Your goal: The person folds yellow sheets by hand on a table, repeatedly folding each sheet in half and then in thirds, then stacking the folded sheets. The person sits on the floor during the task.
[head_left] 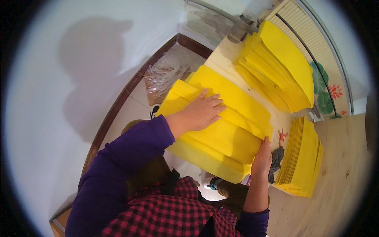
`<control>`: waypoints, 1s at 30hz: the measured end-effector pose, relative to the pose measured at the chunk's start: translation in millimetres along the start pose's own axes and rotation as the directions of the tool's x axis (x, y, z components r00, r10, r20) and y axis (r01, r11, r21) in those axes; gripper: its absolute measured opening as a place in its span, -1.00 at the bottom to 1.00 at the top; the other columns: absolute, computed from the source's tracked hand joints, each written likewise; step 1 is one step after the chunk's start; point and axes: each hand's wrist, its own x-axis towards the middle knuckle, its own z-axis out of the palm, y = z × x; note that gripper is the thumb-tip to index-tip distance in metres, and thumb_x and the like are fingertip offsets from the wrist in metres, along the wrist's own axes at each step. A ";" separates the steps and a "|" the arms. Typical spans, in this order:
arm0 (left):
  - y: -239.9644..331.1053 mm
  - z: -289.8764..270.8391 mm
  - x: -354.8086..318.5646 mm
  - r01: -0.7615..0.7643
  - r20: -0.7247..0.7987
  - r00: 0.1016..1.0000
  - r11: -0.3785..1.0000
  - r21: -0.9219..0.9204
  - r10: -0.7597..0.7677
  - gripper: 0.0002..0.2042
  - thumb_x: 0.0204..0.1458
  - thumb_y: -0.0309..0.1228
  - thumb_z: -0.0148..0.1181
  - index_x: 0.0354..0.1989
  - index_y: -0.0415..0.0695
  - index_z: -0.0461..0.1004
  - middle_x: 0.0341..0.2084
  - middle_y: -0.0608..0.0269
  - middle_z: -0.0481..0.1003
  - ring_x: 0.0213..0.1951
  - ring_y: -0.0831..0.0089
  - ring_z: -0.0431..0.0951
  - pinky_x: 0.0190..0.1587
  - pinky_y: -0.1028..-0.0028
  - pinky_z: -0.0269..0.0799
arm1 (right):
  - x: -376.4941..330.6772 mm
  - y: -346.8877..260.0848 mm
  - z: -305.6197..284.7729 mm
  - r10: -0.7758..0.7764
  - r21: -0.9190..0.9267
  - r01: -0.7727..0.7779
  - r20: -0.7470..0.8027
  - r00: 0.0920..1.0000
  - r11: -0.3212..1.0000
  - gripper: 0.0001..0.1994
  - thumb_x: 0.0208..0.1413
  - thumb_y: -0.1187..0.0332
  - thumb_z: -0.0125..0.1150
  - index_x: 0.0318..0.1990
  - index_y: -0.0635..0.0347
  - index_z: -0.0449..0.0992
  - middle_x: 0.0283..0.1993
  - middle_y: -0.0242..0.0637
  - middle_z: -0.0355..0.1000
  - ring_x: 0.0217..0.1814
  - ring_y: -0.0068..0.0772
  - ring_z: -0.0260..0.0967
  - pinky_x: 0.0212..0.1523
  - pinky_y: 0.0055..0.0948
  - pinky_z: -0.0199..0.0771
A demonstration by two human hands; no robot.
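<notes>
Several overlapping yellow felt-like sheets [233, 138] lie in a staggered pile in front of the person, over the legs and against the pale wooden board [226, 53]; what bears their weight underneath is hidden. Their long edges are stepped, not flush. The left hand [202, 112] rests palm down on top, fingers spread and closed around nothing. The right hand [261, 160] stands along the right end of the pile, its palm side against the edges; its fingertips are partly out of sight, so I cannot tell whether it pinches any layers or only braces them.

The step in hand looks like evening up or separating these layers. The next move probably calls for the right hand to stay as a stop while the left palm presses lightly and slides the steps together, without creasing the soft material.

Just beyond the right hand are a crumpled dark grey cloth [276, 164] and some small red pieces [282, 136]. Farther right stands a thick yellow stack [298, 158], with another, fanned yellow stack [272, 71] above it. Clear plastic strips [167, 79] lie in a tangle beyond the pile's far left corner.
</notes>
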 end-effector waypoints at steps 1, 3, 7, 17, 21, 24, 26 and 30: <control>-0.2 -0.2 -0.4 -0.011 -0.009 1.000 1.000 -0.011 0.011 -0.61 0.15 -0.29 0.03 0.14 -0.13 0.33 0.16 0.06 0.30 0.30 0.15 0.15 0.34 -0.03 -0.12 | -1.6 -2.3 0.9 -0.010 -0.023 0.010 0.002 1.000 1.000 -0.35 0.35 0.00 -0.31 0.39 0.34 -0.06 0.47 -0.08 -0.14 0.51 -0.23 -0.19 0.42 -0.33 -0.20; -1.2 -0.3 -1.2 -0.005 0.017 1.000 1.000 -0.029 0.005 -0.63 0.16 -0.29 0.03 0.11 -0.15 0.34 0.15 0.05 0.30 0.30 0.14 0.16 0.34 -0.03 -0.10 | -6.5 -7.7 2.3 -0.030 -0.130 0.029 -0.012 0.999 0.991 -0.37 0.35 0.01 -0.31 0.38 0.32 -0.04 0.47 -0.08 -0.13 0.51 -0.22 -0.20 0.43 -0.30 -0.20; -5.1 2.1 -2.2 -0.029 -0.008 1.000 0.999 -0.027 0.028 -0.67 0.15 -0.30 0.03 0.04 -0.19 0.37 0.09 0.02 0.33 0.27 0.09 0.19 0.31 -0.05 -0.05 | -14.5 -16.0 7.2 -0.167 -0.337 0.158 0.002 0.986 0.928 -0.40 0.35 0.05 -0.30 0.38 0.29 0.00 0.46 -0.07 -0.10 0.52 -0.19 -0.21 0.43 -0.30 -0.20; -5.5 8.4 -3.3 0.012 -0.020 1.000 0.995 -0.096 -0.014 -0.70 0.10 -0.37 0.07 0.02 -0.14 0.38 0.13 0.11 0.31 0.29 0.19 0.17 0.34 -0.01 -0.11 | 29.1 -21.7 31.5 -0.414 -0.633 0.505 0.301 0.859 0.587 -0.49 0.30 0.27 -0.08 0.32 0.33 0.11 0.43 0.10 -0.06 0.50 -0.02 -0.19 0.43 -0.23 -0.20; -4.6 6.3 -2.9 0.040 0.003 0.999 0.993 -0.108 -0.040 -0.72 0.10 -0.38 0.07 -0.02 -0.15 0.38 0.11 0.11 0.32 0.28 0.20 0.18 0.34 -0.01 -0.10 | 41.6 -15.3 72.7 -0.413 -0.694 0.561 0.395 0.821 0.451 -0.44 0.26 0.22 -0.02 0.30 0.41 0.10 0.40 0.18 -0.05 0.48 0.10 -0.18 0.42 -0.12 -0.17; -4.4 6.8 -1.7 0.031 -0.023 0.999 0.994 -0.100 -0.034 -0.76 0.10 -0.39 0.06 -0.07 -0.17 0.39 0.07 0.09 0.34 0.25 0.16 0.22 0.32 -0.04 -0.07 | 41.6 -3.8 106.6 -0.362 -0.767 0.532 0.411 0.837 0.360 -0.35 0.26 0.06 -0.07 0.29 0.47 0.09 0.40 0.20 -0.06 0.48 0.11 -0.19 0.41 -0.02 -0.18; -4.9 7.9 -0.8 0.014 -0.053 0.998 0.995 -0.097 -0.020 -0.77 0.10 -0.39 0.06 -0.09 -0.18 0.39 0.05 0.09 0.35 0.23 0.15 0.24 0.31 -0.05 -0.05 | 39.0 2.7 121.9 -0.339 -0.806 0.503 0.400 0.852 0.312 -0.30 0.26 -0.02 -0.11 0.30 0.47 0.08 0.40 0.20 -0.05 0.49 0.10 -0.20 0.41 0.02 -0.20; -6.5 9.8 -0.2 0.006 -0.067 0.998 0.996 -0.087 -0.011 -0.75 0.10 -0.39 0.06 -0.07 -0.19 0.39 0.04 0.09 0.34 0.23 0.14 0.24 0.31 -0.03 -0.04 | 29.8 10.7 133.9 -0.286 -0.840 0.441 0.359 0.889 0.317 -0.26 0.24 -0.09 -0.14 0.30 0.48 0.08 0.40 0.19 -0.05 0.50 0.08 -0.23 0.42 0.02 -0.25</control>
